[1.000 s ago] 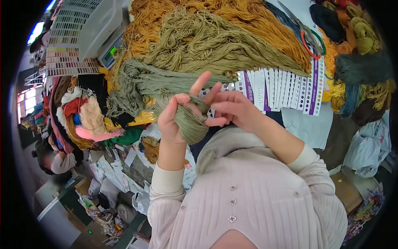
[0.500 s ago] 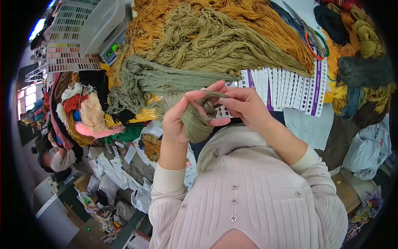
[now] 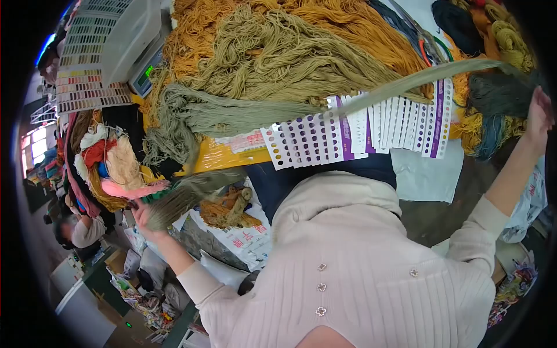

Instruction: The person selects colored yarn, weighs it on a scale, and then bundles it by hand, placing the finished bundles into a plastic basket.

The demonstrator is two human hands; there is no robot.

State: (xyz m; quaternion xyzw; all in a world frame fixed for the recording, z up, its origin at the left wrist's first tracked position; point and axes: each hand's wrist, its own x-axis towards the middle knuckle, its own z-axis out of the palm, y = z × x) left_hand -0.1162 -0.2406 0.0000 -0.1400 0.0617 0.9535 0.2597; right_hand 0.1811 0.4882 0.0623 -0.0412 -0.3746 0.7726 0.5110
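At the left, my left hand (image 3: 149, 219) grips a bundle of grey-green thread (image 3: 174, 200), whose loose fibres are blurred by motion. My right hand (image 3: 540, 119) is far out at the right edge of view, its fingers partly smeared. A long grey-green strand (image 3: 406, 87) stretches up to that hand, crossing over white cards with rows of holes (image 3: 313, 136) and purple strips. Behind the cards lies a pile of olive-green thread (image 3: 278, 58), with a grey-green hank (image 3: 232, 113) along its near side.
Orange-brown thread (image 3: 360, 26) spreads across the back, near scissors (image 3: 426, 43) with red and green handles. A scale (image 3: 145, 69) stands at the back left beside a thread colour chart (image 3: 93, 52). Dark and yellow hanks (image 3: 499, 93) lie at right. Another person (image 3: 87, 232) is at far left.
My hands have moved wide apart from the middle, left hand leftward with the thread bundle, right hand far to the right. A long strand now stretches toward my right hand.
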